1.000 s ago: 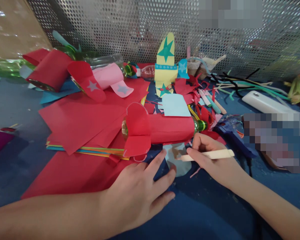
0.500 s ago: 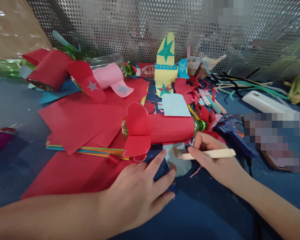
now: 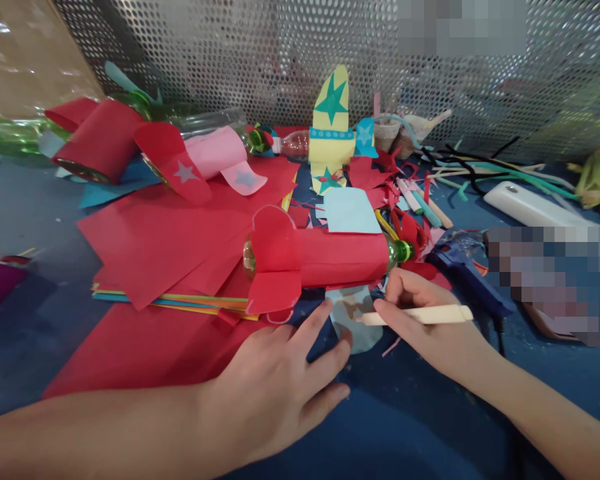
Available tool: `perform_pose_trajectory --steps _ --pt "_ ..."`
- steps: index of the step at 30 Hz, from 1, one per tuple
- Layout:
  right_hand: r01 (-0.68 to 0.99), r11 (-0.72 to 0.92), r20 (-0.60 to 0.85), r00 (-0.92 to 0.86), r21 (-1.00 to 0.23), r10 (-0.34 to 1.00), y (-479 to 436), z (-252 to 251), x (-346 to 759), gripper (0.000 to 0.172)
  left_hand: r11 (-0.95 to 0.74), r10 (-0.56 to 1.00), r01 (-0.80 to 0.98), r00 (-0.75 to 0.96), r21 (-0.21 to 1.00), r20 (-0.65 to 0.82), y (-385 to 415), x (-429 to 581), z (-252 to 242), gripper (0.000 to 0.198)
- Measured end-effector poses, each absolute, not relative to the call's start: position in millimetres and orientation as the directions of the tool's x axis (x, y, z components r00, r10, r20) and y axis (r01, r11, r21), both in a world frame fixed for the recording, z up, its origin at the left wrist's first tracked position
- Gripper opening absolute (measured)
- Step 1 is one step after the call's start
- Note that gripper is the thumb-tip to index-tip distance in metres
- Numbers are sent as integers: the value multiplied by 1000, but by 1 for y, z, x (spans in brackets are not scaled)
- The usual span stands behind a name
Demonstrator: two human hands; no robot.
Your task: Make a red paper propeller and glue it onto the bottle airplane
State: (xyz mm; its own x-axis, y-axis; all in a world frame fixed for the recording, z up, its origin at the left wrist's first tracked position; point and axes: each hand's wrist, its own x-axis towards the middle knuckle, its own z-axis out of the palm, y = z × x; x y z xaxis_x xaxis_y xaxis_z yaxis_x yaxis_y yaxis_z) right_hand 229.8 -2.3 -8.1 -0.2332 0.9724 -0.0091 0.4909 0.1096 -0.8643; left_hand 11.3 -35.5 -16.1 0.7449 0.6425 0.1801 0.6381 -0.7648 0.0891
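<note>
My right hand is closed around a cream-coloured marker pen. The pen's tip rests on a pale blue paper wing, where brown marks show. Fingers spread, my left hand lies flat, with fingertips at the left edge of that wing. The wing belongs to a plane made from a green bottle wrapped in red paper, lying on its side. Its other pale blue wing sticks out on the far side. Red tail fins spread at the bottle's left end.
Red paper sheets are stacked at left. Other paper-covered bottle planes, one with a yellow fin, stand along a perforated metal panel. Several markers, paper scraps, a blue glue gun and a white device lie at right.
The pen tip has shifted slightly on the pale blue wing, and more brown line shows there. My left hand keeps its place.
</note>
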Motion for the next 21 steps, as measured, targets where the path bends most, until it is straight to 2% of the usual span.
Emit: perform_pose_trajectory --steps 5,9,21 --pt "497 86 -8 -185 -863 983 -3 -9 230 24 -766 642 636 748 96 170 -35 12 -17 34" --pt "481 112 -8 -241 -869 970 -3 -9 230 24 -768 639 632 748 99 180 -35 11 -17 34" --pt "474 88 -15 -209 -876 978 -3 -9 229 24 -770 637 630 751 102 171 -35 12 -17 34"
